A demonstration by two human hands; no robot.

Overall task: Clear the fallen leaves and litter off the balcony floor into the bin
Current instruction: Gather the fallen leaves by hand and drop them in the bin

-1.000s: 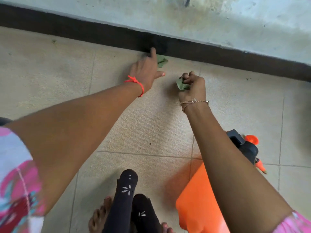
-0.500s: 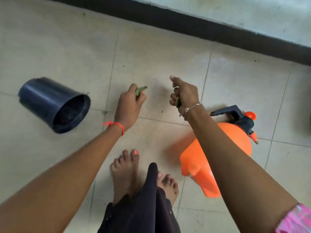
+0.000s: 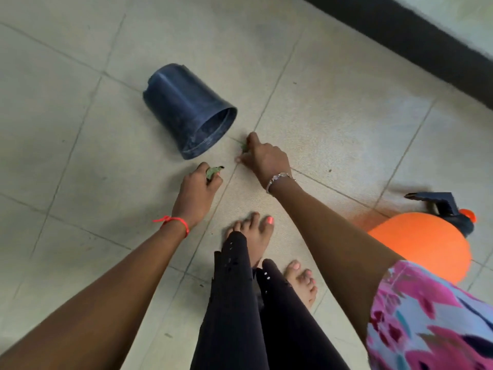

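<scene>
Left hand (image 3: pixel 198 186) pinches a leaf (image 3: pixel 212 172), right hand (image 3: pixel 266 158) clutches another leaf (image 3: pixel 243 147), both beside the rim of the tipped bin (image 3: pixel 184 108).

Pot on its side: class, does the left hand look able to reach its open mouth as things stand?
Probably yes. The mouth of the pot faces the left hand, with only bare floor between. The right hand sits aside, not across the way. The left hand does grip a leaf, though.

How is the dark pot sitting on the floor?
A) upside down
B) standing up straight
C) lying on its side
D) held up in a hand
C: the dark pot lies on its side on the floor, and its open mouth shows.
</scene>
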